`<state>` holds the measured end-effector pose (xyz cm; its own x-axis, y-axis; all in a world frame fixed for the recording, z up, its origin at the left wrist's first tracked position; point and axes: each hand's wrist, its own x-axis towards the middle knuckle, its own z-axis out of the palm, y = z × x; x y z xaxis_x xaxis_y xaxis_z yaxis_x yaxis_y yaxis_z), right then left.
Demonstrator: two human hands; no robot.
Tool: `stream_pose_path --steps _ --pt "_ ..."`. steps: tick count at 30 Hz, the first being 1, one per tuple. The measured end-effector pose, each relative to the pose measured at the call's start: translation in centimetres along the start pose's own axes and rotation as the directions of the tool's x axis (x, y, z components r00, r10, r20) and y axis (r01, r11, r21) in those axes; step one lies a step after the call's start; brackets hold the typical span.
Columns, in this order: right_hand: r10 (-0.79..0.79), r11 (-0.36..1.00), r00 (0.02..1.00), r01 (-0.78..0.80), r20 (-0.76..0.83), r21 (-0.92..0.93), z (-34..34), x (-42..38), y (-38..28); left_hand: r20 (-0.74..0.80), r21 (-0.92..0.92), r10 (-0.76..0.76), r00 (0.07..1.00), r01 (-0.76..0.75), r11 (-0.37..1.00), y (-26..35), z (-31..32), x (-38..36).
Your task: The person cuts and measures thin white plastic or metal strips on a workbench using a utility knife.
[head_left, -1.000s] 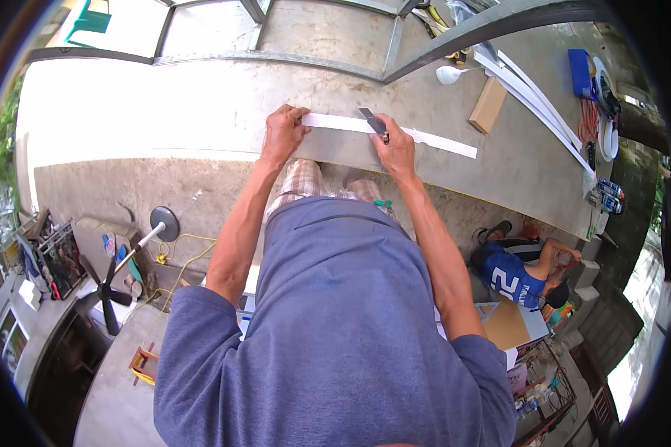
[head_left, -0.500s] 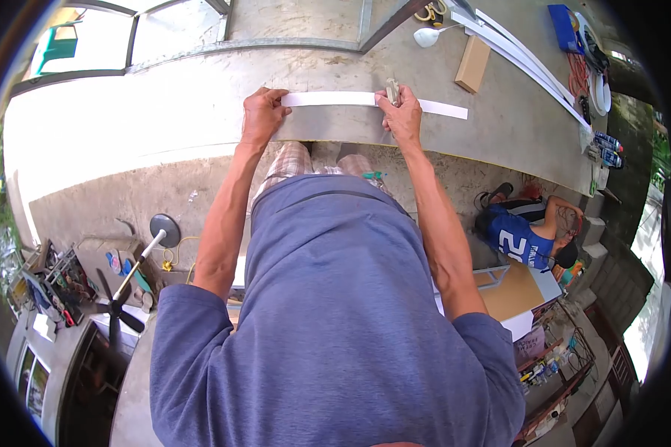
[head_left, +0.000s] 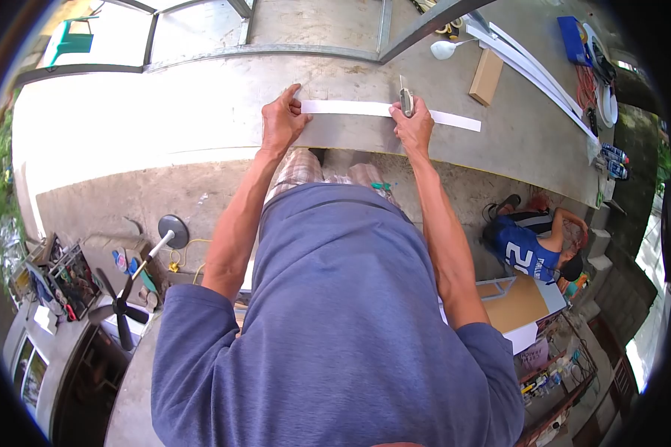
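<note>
Clock taken from view centre. Thin, flat, white strip (head_left: 350,108) lies crosswise on the long grey bench (head_left: 514,158), around 12 to 1 o'clock, running from one hand past the other. Its far end reaches toward 2 o'clock and carries on beyond the right hand.

Hands: left hand (head_left: 282,121) at 11 o'clock, by the strip's left end; thumb and forefinger spread, fingertips at the end, can't tell if it pinches the strip. Right hand (head_left: 415,127) at 1 o'clock, closed round a slim silver-and-dark utility knife (head_left: 406,103), blade pointing to 12. Same hand sits across the strip, hiding a bit of it; thumb side right at the strip's edge.

Around the strip: grey metal frame (head_left: 276,50) of square bars, 11 to 1 o'clock, beyond the strip. White bulb-shaped object with thin spout (head_left: 443,50), 1 o'clock. Tan rectangular block (head_left: 486,77), between 1 and 2, near the strip's far end but apart. Long white strips (head_left: 533,74) in a bundle, just beyond the block. Blue box (head_left: 573,39) past those, reddish cord (head_left: 585,88) beside it. Blue cans (head_left: 615,162) toward 3, at the bench's end.

Off the bench: person in a blue numbered jersey (head_left: 528,249), 3 o'clock, bent low. Black-bladed fan on a white pole (head_left: 119,307), 8 o'clock. Green plastic chair (head_left: 73,43), 10 o'clock.
</note>
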<state>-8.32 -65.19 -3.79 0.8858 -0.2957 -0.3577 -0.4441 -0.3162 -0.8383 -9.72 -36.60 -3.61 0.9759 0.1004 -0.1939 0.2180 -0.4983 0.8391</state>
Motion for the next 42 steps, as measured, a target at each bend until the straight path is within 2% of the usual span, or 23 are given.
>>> stream_pose_path --steps 5,6,10,13,14,16,19,20,23,27,29,31,33,36,39,42 --pt "0.011 1.0 1.0 -0.011 0.025 -0.021 -0.1 0.2 -0.2 -0.119 0.083 -0.088 0.989 0.098 0.992 0.9 0.2 -0.5" --pt "0.021 0.999 0.999 -0.02 0.033 -0.025 -0.2 0.2 -0.3 -0.173 0.075 -0.097 0.98 0.111 0.991 0.9 0.6 -0.6" --pt "0.054 0.998 0.998 -0.053 0.045 -0.022 0.0 0.2 -0.7 -0.221 0.034 -0.118 0.968 0.128 0.991 0.5 0.8 -0.4" --pt "0.057 0.998 0.997 -0.059 0.054 0.028 -0.1 0.1 -1.0 -0.133 -0.028 -0.208 0.969 0.207 0.978 0.9 0.1 -0.2" --pt "0.055 0.997 0.997 -0.058 0.053 0.05 -0.1 0.0 -1.1 -0.158 0.125 -0.109 0.981 0.13 0.984 1.2 0.2 -0.3" --pt "0.05 0.998 0.998 -0.051 0.048 0.036 -0.1 0.1 -1.0 -0.162 0.42 0.107 0.981 -0.03 0.907 2.3 0.6 -0.8" --pt "0.056 0.998 0.998 -0.056 0.036 0.002 -0.1 -0.1 -1.4 -0.018 0.427 0.439 0.898 -0.39 0.816 3.8 2.4 -0.6" --pt "0.059 0.998 0.998 -0.059 0.032 -0.005 -0.1 -0.2 -1.5 0.137 0.371 0.526 0.839 -0.536 0.758 3.9 3.4 -0.1" --pt "0.063 0.998 0.998 -0.062 0.028 -0.021 -0.1 -0.1 -1.6 0.351 0.252 0.6 0.719 -0.689 0.679 5.3 6.9 0.9" --pt "0.038 0.997 0.999 -0.038 -0.009 -0.066 0.1 0.4 -0.8 0.382 0.135 0.628 0.679 -0.713 0.688 4.0 10.4 3.0" --pt "-0.009 0.996 1.0 0.008 -0.015 -0.094 0.2 0.7 0.4 0.327 0.049 0.675 0.661 -0.725 0.687 3.4 10.5 3.5" --pt "0.055 0.998 0.999 -0.055 -0.001 -0.004 -0.2 0.1 -0.7 0.322 -0.004 0.681 0.658 -0.718 0.696 3.1 10.4 3.8" --pt "0.05 0.996 0.999 -0.05 -0.005 0.068 -0.6 -0.4 -0.6 0.321 -0.009 0.665 0.674 -0.7 0.714 3.0 10.6 3.5" --pt "0.101 0.992 0.995 -0.1 -0.022 0.074 -1.5 -1.7 0.8 0.346 0.005 0.636 0.69 -0.679 0.734 3.3 10.6 3.7" --pt "0.212 0.977 0.97 -0.211 0.116 -0.018 -2.3 -4.3 1.3 0.342 0.05 0.61 0.714 -0.662 0.748 3.8 10.7 3.5" --pt "0.037 0.987 0.989 -0.013 0.147 -0.159 -1.8 -5.3 3.0 0.366 0.068 0.626 0.689 -0.69 0.72 3.6 10.6 3.7"
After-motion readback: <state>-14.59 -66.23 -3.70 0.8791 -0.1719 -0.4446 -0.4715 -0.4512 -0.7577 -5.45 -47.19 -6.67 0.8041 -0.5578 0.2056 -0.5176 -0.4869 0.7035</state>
